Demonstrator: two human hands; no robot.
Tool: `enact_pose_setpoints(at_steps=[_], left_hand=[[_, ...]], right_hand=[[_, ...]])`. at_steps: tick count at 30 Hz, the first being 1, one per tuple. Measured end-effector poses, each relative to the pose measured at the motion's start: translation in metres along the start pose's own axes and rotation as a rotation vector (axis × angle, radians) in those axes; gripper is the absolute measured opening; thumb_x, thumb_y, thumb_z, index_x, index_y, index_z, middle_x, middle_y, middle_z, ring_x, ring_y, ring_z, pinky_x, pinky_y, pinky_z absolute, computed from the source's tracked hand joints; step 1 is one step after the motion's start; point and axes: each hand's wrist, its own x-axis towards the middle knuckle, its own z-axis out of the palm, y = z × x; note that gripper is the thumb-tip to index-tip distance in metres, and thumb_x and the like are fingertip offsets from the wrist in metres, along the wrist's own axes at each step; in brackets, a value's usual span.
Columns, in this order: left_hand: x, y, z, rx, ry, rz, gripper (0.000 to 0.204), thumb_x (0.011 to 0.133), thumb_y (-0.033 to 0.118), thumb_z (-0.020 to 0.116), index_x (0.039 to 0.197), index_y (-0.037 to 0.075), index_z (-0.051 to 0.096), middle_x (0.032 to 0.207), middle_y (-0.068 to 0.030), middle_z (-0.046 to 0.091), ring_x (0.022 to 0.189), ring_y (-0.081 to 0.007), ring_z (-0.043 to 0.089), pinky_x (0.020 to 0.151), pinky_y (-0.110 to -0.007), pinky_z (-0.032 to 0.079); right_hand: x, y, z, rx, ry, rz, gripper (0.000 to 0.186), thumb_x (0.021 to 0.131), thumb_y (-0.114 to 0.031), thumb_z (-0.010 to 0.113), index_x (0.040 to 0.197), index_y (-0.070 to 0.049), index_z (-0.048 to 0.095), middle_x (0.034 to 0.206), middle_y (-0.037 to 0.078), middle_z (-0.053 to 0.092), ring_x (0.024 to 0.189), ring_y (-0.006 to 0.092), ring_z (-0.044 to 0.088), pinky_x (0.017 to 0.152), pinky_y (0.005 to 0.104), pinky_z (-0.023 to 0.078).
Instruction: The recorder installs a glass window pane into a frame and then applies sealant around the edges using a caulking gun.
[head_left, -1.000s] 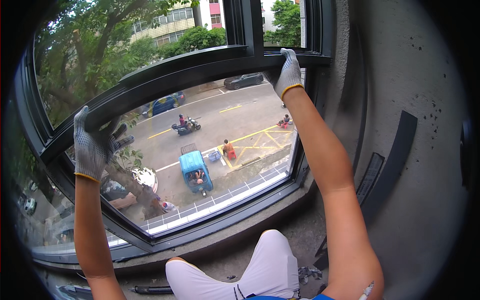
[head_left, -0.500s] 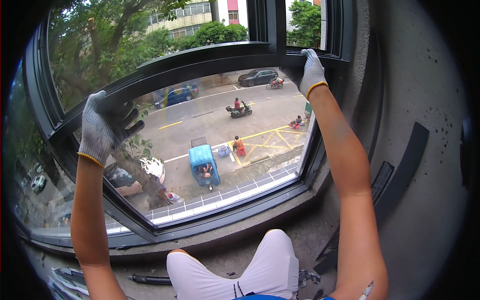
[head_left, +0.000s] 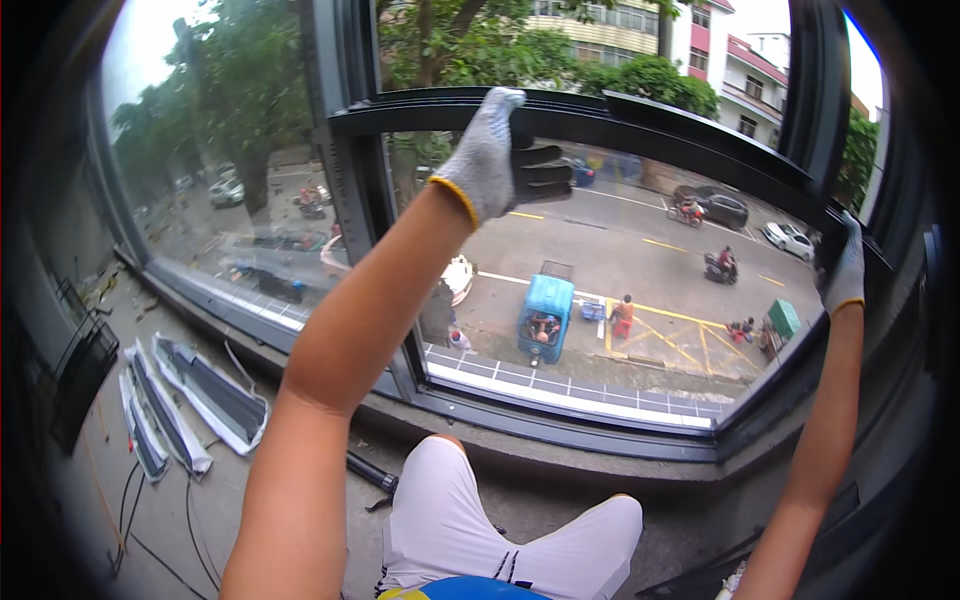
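My left hand [head_left: 490,160], in a grey glove with dark palm coating and yellow cuff, rests against the black window crossbar [head_left: 680,150], thumb upward and fingers stretched out below the bar. My right hand [head_left: 842,265], gloved alike, grips the window frame at the crossbar's right end, its fingers partly hidden. Below the bar, the window opening frames a street view. A large glass pane [head_left: 215,170] stands to the left.
My knees in white shorts [head_left: 450,510] are below the concrete sill. On the floor at left lie wrapped dark strips [head_left: 205,390], cables [head_left: 130,510] and a black tube [head_left: 370,468], with a dark object [head_left: 75,370] beside them. Vehicles and people are in the street below.
The view has swung leftward, bringing the left pane and floor materials into view. Both hands now appear farther right in the picture, still at the crossbar. Vehicles outside have moved.
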Motion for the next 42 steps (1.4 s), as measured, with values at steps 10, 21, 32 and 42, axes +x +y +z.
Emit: enact_pose_setpoints(at_steps=[10,21,32,42], left_hand=[[0.0,0.001,-0.006,-0.02,0.129,0.069,0.056,0.093,0.063,0.059,0.134,0.025,0.055,0.117,-0.0176,0.052,0.1,-0.0481,0.063,0.089,-0.073,0.053],[0.006,0.03,-0.066,-0.072,0.261,0.074,0.063,0.088,0.071,0.062,0.118,0.015,0.06,0.108,-0.0155,0.055,0.097,-0.0419,0.061,0.088,-0.067,0.055],[-0.001,0.051,-0.082,0.11,0.22,0.059,0.04,0.097,0.056,0.054,0.101,0.016,0.058,0.085,-0.0123,0.06,0.079,-0.0375,0.063,0.076,-0.063,0.054],[-0.004,0.047,-0.079,-0.005,-0.004,0.205,0.048,0.107,0.044,0.038,0.115,0.001,0.058,0.104,-0.0197,0.066,0.094,-0.037,0.068,0.086,-0.056,0.061]], right_hand=[[0.015,0.005,-0.016,-0.157,0.004,-0.092,0.043,0.096,-0.067,0.062,0.113,-0.028,0.072,0.081,-0.006,0.065,0.058,0.0083,0.056,0.047,0.0206,0.04],[0.059,0.007,-0.051,-0.177,-0.113,-0.108,0.038,0.108,-0.049,0.051,0.128,-0.022,0.07,0.107,-0.005,0.074,0.077,0.0063,0.065,0.065,0.0197,0.048],[0.155,-0.023,-0.121,-1.833,-0.208,-1.209,0.039,0.102,-0.007,0.059,0.14,-0.003,0.056,0.13,0.014,0.066,0.117,0.0265,0.064,0.102,0.0326,0.05],[0.14,-0.012,-0.088,-0.347,-0.317,-0.091,0.043,0.1,-0.016,0.05,0.142,-0.006,0.05,0.133,0.013,0.06,0.116,0.0208,0.061,0.094,0.0311,0.05]])
